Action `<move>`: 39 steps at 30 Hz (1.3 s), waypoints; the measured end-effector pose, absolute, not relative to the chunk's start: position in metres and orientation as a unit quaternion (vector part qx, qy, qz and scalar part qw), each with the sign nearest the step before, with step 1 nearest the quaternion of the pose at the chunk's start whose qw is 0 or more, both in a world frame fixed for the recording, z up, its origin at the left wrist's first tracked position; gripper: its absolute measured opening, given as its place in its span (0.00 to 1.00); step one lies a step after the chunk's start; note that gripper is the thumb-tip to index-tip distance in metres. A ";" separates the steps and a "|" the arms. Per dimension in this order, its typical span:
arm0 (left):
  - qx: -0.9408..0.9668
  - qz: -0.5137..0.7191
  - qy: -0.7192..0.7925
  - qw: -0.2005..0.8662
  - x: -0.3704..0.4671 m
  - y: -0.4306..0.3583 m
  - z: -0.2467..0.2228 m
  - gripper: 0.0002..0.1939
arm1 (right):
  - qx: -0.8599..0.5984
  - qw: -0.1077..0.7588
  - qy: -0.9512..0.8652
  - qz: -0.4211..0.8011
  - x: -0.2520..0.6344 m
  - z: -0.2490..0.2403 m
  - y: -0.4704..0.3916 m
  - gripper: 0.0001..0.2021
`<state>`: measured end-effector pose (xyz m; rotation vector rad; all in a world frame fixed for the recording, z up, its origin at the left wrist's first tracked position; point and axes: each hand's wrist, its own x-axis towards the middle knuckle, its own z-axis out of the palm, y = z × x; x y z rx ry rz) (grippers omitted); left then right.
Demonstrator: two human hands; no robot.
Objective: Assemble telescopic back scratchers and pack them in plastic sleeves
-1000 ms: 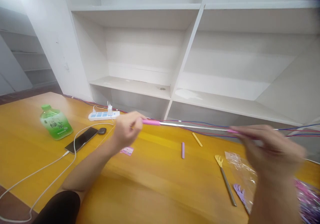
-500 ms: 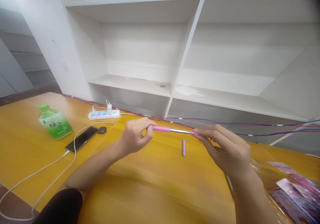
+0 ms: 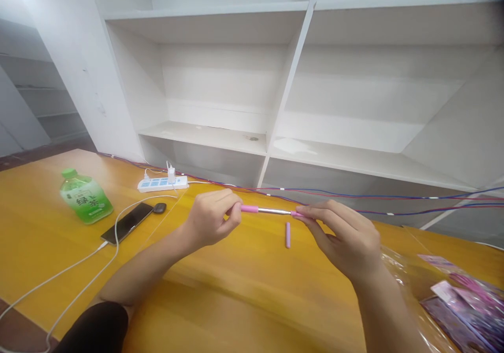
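Note:
Between my hands, roughly level above the table, is a slim pink stick (image 3: 249, 209) with a silver metal shaft (image 3: 274, 211) and a smaller pink end piece. Its exact kind I cannot make out. My left hand (image 3: 214, 215) is closed, pinching the thicker pink part between thumb and curled fingers. From the other side, my right hand (image 3: 342, 233) grips the small pink end with thumb and fingertips, which hide part of it. A short lilac tube (image 3: 287, 235), like a cap, lies on the table just below the shaft.
On the left are a green tea bottle (image 3: 86, 196), a phone (image 3: 128, 222) with a white cable, and a small black object (image 3: 159, 208). A power strip (image 3: 163, 184) and cables run along the shelf unit (image 3: 212, 140). Plastic packaging (image 3: 459, 305) lies at right.
My right hand has moved slightly left, closer to my left hand. Less of the thicker pink part shows beside my left fingers. The view has shifted a little.

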<state>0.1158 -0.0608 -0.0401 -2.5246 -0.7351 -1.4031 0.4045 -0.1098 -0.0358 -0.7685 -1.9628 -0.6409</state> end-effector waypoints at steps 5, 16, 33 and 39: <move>-0.838 -0.472 -0.246 0.122 0.113 -0.059 -0.038 0.15 | -0.302 0.458 -0.799 -0.248 0.400 -0.035 -0.110 0.09; -0.839 -0.439 -0.207 0.246 0.105 -0.056 -0.033 0.21 | -0.300 0.465 -0.800 -0.233 0.402 -0.035 -0.110 0.09; -0.854 -0.336 -0.238 0.317 0.111 -0.060 -0.030 0.16 | -0.305 0.442 -0.808 -0.242 0.396 -0.037 -0.110 0.09; -0.870 -0.344 -0.249 0.251 0.109 -0.055 -0.037 0.19 | -0.305 0.442 -0.810 -0.234 0.395 -0.037 -0.111 0.08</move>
